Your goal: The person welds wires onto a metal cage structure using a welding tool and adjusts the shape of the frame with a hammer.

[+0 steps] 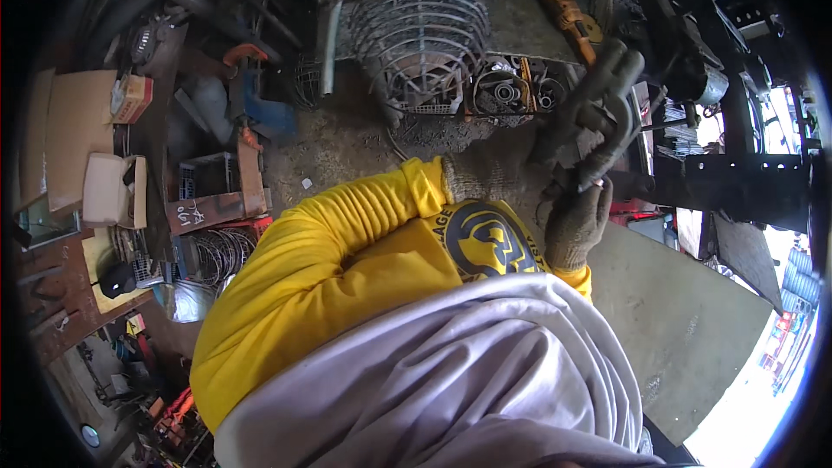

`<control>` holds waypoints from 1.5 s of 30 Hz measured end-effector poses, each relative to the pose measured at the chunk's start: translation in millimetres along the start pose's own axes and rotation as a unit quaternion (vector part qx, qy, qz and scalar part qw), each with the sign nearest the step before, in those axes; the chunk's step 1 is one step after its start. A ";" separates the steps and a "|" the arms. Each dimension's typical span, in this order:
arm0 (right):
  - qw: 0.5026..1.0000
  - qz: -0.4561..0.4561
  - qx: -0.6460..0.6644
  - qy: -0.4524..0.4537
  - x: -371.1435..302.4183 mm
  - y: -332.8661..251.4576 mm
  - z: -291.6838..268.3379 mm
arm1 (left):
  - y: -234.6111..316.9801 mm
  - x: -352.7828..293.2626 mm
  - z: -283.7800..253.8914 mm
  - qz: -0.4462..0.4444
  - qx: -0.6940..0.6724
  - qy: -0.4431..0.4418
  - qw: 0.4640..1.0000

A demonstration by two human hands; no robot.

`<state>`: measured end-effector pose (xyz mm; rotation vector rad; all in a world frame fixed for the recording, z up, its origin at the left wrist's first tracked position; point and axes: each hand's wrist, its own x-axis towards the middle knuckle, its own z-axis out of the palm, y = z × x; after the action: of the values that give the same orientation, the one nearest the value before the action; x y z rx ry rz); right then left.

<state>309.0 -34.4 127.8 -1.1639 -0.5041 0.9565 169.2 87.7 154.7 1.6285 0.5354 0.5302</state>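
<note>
A thick, dark grey metal piece [626, 113] with rounded bar ends and a curved loop is held up in front of my chest, right of the middle. I cannot make out its exact kind. My left hand [492, 165], in a dark knit glove, reaches across from the left and is closed against its lower left side; the fingers blend into shadow. From below, my right hand [576, 221], gloved too, grips the lower end with its fingers bent. A yellow sleeve [347, 208] covers my left arm.
A round wire cage [420, 26] lies on the bench ahead, beside an orange angle grinder [559, 0]. Below the bench edge are bins of metal parts [503, 91]. A blue vise [264, 108] stands left. A flat grey sheet [676, 321] lies at the right.
</note>
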 end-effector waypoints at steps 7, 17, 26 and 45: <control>0.992 -0.074 -0.099 -0.002 -43.5 27.2 97.2 | -12.3 -83.8 -77.2 0.096 0.024 0.161 0.982; 0.825 -0.134 -0.549 0.011 -50.2 11.4 134.3 | -84.1 -202.5 -175.1 0.052 -0.471 0.277 0.836; 0.734 -0.209 -0.642 -0.077 -33.4 1.7 163.5 | -142.4 -235.7 -186.3 0.056 -0.714 0.070 0.694; 0.676 -0.222 -0.694 -0.108 -18.4 -11.2 171.2 | -147.8 -229.3 -158.2 0.066 -0.124 0.351 0.926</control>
<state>172.2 41.4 200.7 -2.0973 -1.8142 0.0959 -114.9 85.4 17.7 1.2066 0.8449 1.2507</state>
